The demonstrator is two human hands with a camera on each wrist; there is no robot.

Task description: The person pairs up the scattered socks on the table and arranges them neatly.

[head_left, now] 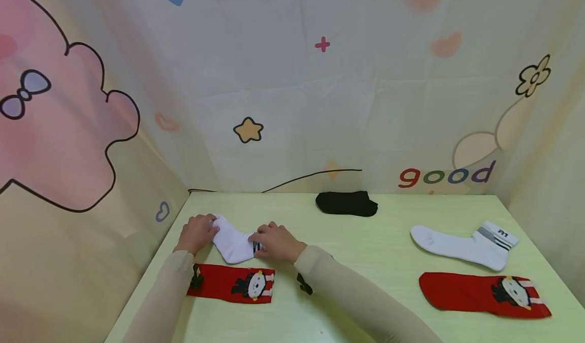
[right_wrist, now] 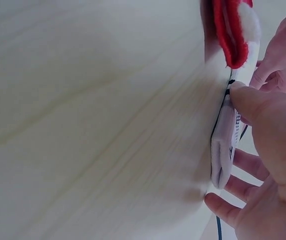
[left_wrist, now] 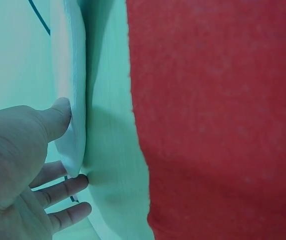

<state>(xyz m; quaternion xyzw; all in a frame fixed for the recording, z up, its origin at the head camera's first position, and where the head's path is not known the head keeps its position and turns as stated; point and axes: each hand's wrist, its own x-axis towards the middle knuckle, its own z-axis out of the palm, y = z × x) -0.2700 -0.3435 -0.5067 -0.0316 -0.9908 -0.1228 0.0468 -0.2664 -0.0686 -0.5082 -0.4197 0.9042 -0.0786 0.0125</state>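
Observation:
A white ankle-high sock (head_left: 233, 244) with dark stripes at its cuff lies flat at the left of the table. My left hand (head_left: 196, 232) holds its toe end, the thumb on one side of the fabric and fingers at the other in the left wrist view. At the cuff, my right hand (head_left: 280, 242) grips the sock between thumb and fingers; the right wrist view shows the cuff (right_wrist: 222, 150) edge-on. Just in front lies a red sock (head_left: 217, 283) with a cartoon bear, partly hidden by the left sleeve.
A black sock (head_left: 346, 204) lies at the back. On the right are another white sock (head_left: 461, 246) with a striped cuff and a second red bear sock (head_left: 466, 292). A printed curtain (head_left: 292, 79) hangs along the table's far edge. A small dark object (head_left: 303, 284) shows by the right sleeve.

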